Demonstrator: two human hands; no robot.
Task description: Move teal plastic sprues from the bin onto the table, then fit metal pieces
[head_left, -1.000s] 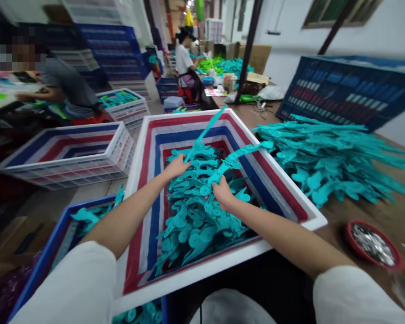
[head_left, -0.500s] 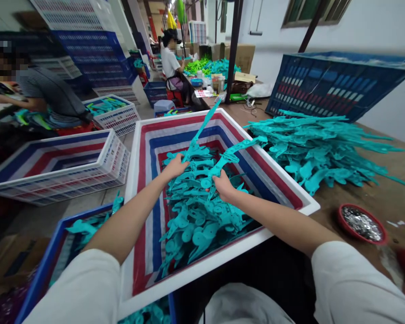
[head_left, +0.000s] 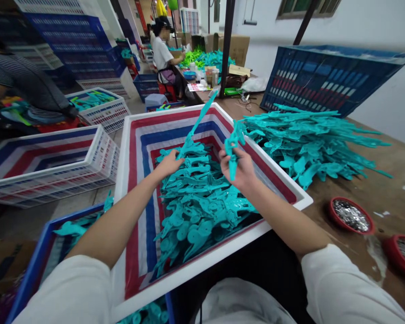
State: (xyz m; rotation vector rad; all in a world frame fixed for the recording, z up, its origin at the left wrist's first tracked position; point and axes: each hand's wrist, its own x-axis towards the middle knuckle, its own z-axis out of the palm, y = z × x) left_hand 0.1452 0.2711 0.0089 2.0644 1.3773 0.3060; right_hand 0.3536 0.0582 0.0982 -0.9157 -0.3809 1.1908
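My left hand (head_left: 168, 164) grips the lower end of a long turquoise plastic strip (head_left: 198, 121), which rises over the far rim of a white crate (head_left: 175, 112) lined with red, white and blue stripes. A heap of flat turquoise moulded plastic pieces (head_left: 197, 211) fills the crate. My right hand (head_left: 239, 168) is raised above the heap, its fingers closed on a turquoise plastic piece (head_left: 234, 144). Part of that piece is hidden by my fingers.
A larger turquoise heap (head_left: 310, 144) lies on the wooden table (head_left: 384, 193), next to red bowls of metal bits (head_left: 351, 216). Crates stand on the left, one blue (head_left: 50, 252). A tilted blue crate (head_left: 324, 76) leans behind. Co-workers (head_left: 164, 56) sit beyond.
My right hand has lifted its turquoise piece up from the heap and turned it more upright. My left hand stays on its strip. The view has shifted slightly.
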